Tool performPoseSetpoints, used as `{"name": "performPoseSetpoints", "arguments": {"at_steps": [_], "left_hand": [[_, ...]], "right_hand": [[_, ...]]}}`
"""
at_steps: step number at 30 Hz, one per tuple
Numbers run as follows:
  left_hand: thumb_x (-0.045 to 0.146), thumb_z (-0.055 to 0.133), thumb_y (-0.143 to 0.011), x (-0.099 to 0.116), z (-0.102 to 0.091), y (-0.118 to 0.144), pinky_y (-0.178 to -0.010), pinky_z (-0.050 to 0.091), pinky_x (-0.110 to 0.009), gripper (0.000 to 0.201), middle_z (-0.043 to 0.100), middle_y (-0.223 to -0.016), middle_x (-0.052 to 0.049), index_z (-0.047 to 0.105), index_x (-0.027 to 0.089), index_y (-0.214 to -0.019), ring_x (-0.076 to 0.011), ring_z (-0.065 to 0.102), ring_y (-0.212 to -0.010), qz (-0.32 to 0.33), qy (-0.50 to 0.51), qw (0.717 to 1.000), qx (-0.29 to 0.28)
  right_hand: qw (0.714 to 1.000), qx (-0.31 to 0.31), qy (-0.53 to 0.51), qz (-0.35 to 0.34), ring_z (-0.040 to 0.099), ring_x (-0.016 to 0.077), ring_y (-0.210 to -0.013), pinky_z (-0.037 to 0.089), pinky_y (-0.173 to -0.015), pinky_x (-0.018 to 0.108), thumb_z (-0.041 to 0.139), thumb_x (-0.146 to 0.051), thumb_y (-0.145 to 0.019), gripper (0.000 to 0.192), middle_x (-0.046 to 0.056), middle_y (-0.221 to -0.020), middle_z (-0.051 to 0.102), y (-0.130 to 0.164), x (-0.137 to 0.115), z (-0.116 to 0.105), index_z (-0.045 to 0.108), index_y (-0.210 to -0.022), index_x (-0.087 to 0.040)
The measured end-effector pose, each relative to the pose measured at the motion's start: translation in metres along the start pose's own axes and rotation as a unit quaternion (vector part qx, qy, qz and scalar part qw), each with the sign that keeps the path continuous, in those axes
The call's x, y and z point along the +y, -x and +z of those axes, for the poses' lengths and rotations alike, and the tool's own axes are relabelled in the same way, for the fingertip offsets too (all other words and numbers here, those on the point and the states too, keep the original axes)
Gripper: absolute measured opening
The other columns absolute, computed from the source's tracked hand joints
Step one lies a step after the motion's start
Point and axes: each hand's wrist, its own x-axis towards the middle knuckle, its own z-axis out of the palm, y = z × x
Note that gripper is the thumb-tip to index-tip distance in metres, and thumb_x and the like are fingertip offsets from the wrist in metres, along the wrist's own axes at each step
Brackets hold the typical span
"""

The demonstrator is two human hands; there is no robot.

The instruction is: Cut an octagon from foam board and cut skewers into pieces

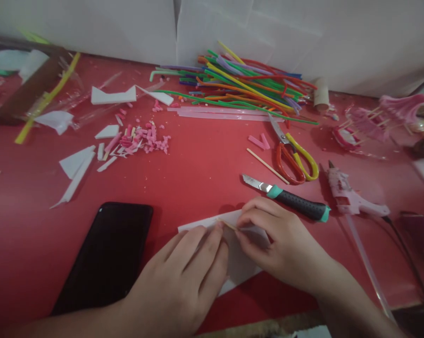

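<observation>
A white sheet (245, 260), paper or thin board, lies at a slant on the red table under both hands. A thin wooden stick (229, 225) runs along its upper part, between my fingertips. My left hand (192, 265) rests over the sheet's left side, fingers together and tips closed on the stick's left end. From the right, my right hand (275, 230) pinches the other end between thumb and fingers. Just beyond this hand lies a utility knife (292, 202) with its blade out. The stick's ends are partly covered by my fingers.
A black phone (108, 256) lies at left. Scissors (294, 157), a loose wooden stick (267, 165) and a corded glue gun (349, 195) are at right. Colourful pipe cleaners (247, 82) pile up behind, with pink scraps (144, 138) and white offcuts (76, 169) to the left.
</observation>
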Motion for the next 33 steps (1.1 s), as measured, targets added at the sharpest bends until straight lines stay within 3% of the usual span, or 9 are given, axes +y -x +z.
{"name": "performPoseSetpoints", "arguments": {"at_steps": [3,6,8,10,12,16,20,26,33], "left_hand": [[0.014,0.056,-0.092,-0.006,-0.008,-0.007,-0.082,0.049,-0.042,0.023,0.072,-0.112,-0.009,0.065,0.012,-0.114,-0.0264,0.062,-0.096,0.009,0.03,0.999,0.015],[0.031,0.059,-0.094,-0.023,-0.016,-0.015,-0.071,0.051,-0.04,0.021,0.068,-0.092,-0.008,0.059,0.012,-0.104,-0.0249,0.062,-0.083,-0.074,0.097,0.993,-0.001],[0.059,0.068,-0.084,-0.035,-0.021,-0.019,-0.07,0.053,-0.043,0.057,0.065,-0.099,-0.014,0.055,0.009,-0.109,-0.0289,0.062,-0.086,-0.121,0.081,0.989,-0.037],[0.077,0.077,-0.061,-0.044,-0.025,-0.019,-0.073,0.055,-0.047,0.091,0.063,-0.107,-0.019,0.051,0.007,-0.114,-0.0342,0.062,-0.093,-0.118,0.059,0.989,-0.061],[0.079,0.083,-0.044,-0.046,-0.026,-0.016,-0.075,0.057,-0.047,0.11,0.062,-0.112,-0.02,0.048,0.007,-0.12,-0.0362,0.062,-0.097,-0.11,0.075,0.987,-0.088],[0.068,0.092,-0.034,-0.038,-0.023,-0.004,-0.082,0.058,-0.048,0.119,0.06,-0.118,-0.018,0.041,0.011,-0.125,-0.0371,0.06,-0.106,-0.119,0.128,0.979,-0.103],[0.054,0.098,-0.035,-0.036,-0.013,0.008,-0.087,0.056,-0.052,0.112,0.055,-0.123,-0.022,0.038,0.012,-0.121,-0.0392,0.057,-0.112,-0.115,0.155,0.978,-0.074],[0.035,0.088,-0.064,-0.049,-0.008,0.01,-0.101,0.049,-0.054,0.078,0.051,-0.133,-0.022,0.037,0.016,-0.12,-0.0349,0.053,-0.124,-0.056,0.232,0.966,-0.098],[0.032,0.078,-0.073,-0.047,-0.017,0.006,-0.103,0.049,-0.055,0.056,0.054,-0.133,-0.026,0.047,0.011,-0.115,-0.0378,0.051,-0.128,-0.029,0.202,0.976,-0.083]], "right_hand": [[1.0,-0.007,0.003,-0.002,0.057,0.0161,-0.08,0.048,-0.073,0.03,0.058,-0.008,-0.087,0.012,0.003,-0.085,0.061,-0.001,0.001,0.0,0.06,-0.082,-0.018],[1.0,-0.006,0.006,0.0,0.058,0.0156,-0.078,0.048,-0.07,0.029,0.058,-0.007,-0.086,0.014,0.002,-0.084,0.062,-0.001,0.004,0.0,0.061,-0.081,-0.019],[1.0,0.003,0.014,0.003,0.058,0.0148,-0.075,0.048,-0.068,0.028,0.059,-0.006,-0.084,0.013,0.002,-0.082,0.062,-0.001,0.005,0.0,0.061,-0.081,-0.019],[1.0,0.017,0.025,0.008,0.059,0.014,-0.072,0.048,-0.066,0.027,0.06,-0.007,-0.083,0.013,0.001,-0.081,0.061,-0.002,0.007,0.0,0.061,-0.08,-0.019],[0.999,0.035,0.037,0.015,0.059,0.0135,-0.071,0.048,-0.065,0.026,0.061,-0.009,-0.084,0.011,0.001,-0.08,0.06,-0.002,0.008,0.0,0.062,-0.079,-0.019],[0.995,0.068,0.065,0.022,0.059,0.0126,-0.067,0.048,-0.061,0.025,0.061,-0.012,-0.084,0.01,0.001,-0.079,0.06,-0.002,0.01,0.001,0.062,-0.078,-0.019],[0.992,0.088,0.089,0.026,0.055,0.0115,-0.06,0.047,-0.056,0.025,0.06,-0.011,-0.081,0.011,0.0,-0.075,0.059,-0.002,0.012,0.002,0.061,-0.076,-0.02],[0.99,0.113,0.082,-0.006,0.059,0.0124,-0.067,0.05,-0.06,0.025,0.061,-0.011,-0.084,0.011,0.002,-0.082,0.063,-0.002,0.009,-0.001,0.064,-0.081,-0.021],[0.996,-0.004,0.055,-0.064,0.064,0.0135,-0.074,0.053,-0.066,0.026,0.056,-0.013,-0.089,0.012,0.003,-0.087,0.067,0.0,0.005,0.002,0.067,-0.088,-0.019]]}}
